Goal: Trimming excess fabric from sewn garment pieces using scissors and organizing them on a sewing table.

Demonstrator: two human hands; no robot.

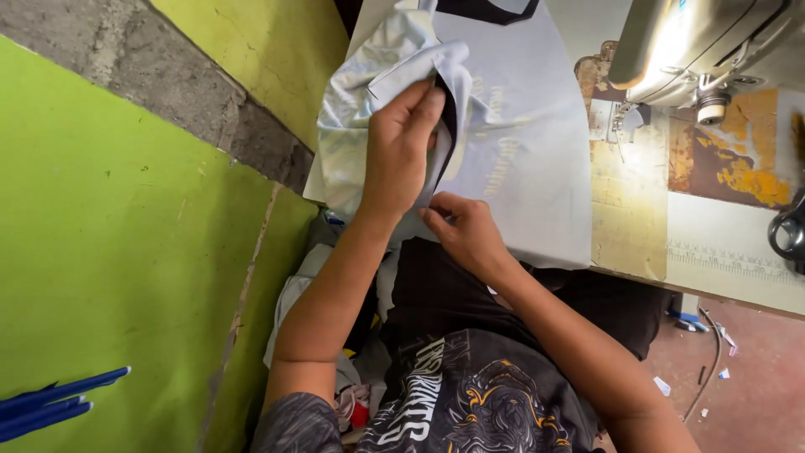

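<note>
Head view, looking down at a seated person w/ both hands on a pale grey garment [520, 151] that lies over the tabletop [721, 252], upper centre of the frame. Left hand [401, 151] sits at upper centre, fingers [423, 101] pressed together and pinching a folded edge of the garment, thumb side tucked under the fabric where a dark lining strip [446, 126] shows. Right hand [465, 231] is just below it, centre of frame, fingers curled and pinching the lower hem of the same garment, near the tabletop's front edge. Hands are close together, not touching as far as can be told.

Garment's left part is bunched and crumpled, hanging off the tabletop toward the green wall [109, 252]; its right part lies flat w/ faint pale print. A dark piece of cloth [486, 8] lies at the garment's top edge, top centre.

Sewing machine [704, 42] stands in the upper right, its head over a worn yellow-brown patch of the tabletop. Black scissor handles [788, 231] poke in at the right edge. Blue rods [59, 403] lie at lower left. Person wears a dark printed t-shirt [478, 394], bottom centre. Reddish floor [746, 377] w/ scraps at lower right.
</note>
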